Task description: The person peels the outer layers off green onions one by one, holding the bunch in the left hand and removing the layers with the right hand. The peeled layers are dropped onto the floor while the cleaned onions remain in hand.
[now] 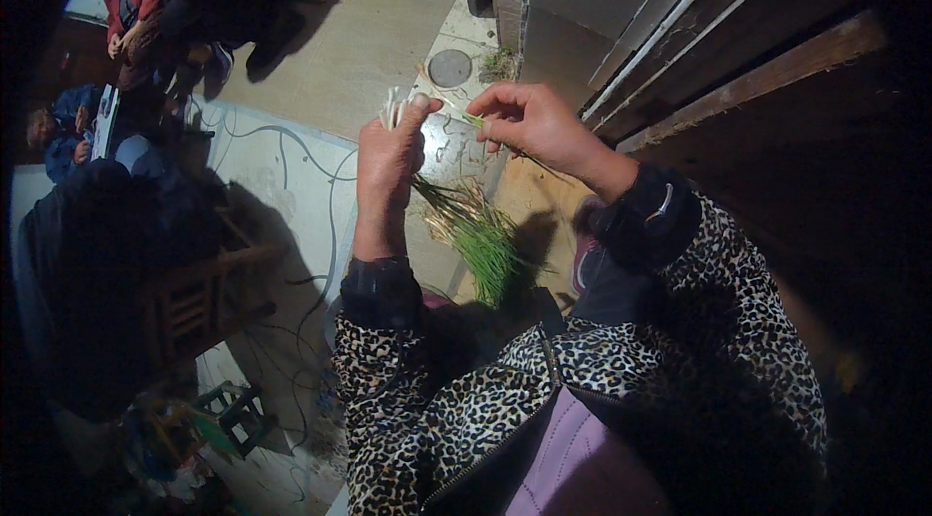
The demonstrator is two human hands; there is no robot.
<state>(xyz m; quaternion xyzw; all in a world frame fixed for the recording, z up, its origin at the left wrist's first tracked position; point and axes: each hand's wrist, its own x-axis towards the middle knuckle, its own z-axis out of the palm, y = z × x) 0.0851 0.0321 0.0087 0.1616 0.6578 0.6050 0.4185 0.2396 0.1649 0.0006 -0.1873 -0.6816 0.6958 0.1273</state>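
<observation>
My left hand (388, 159) is closed round a bunch of scallions. Their white root ends stick up above the fist, and the green tops (482, 259) hang below it, mixed with some yellowed leaves. To its right, my right hand (529, 123) pinches a thin green scallion strand (474, 119) between thumb and fingers. A pale stretch of it runs toward the left thumb; whether it is one whole stalk or a peeled leaf I cannot tell.
Wooden boards (757, 79) stand close on the right. Several people sit at the upper left, near a wooden chair (209, 302). A green stool (233, 416) stands at the lower left. Dark cables (330, 205) lie across the pale floor, and a round grey cover (450, 68) lies beyond my hands.
</observation>
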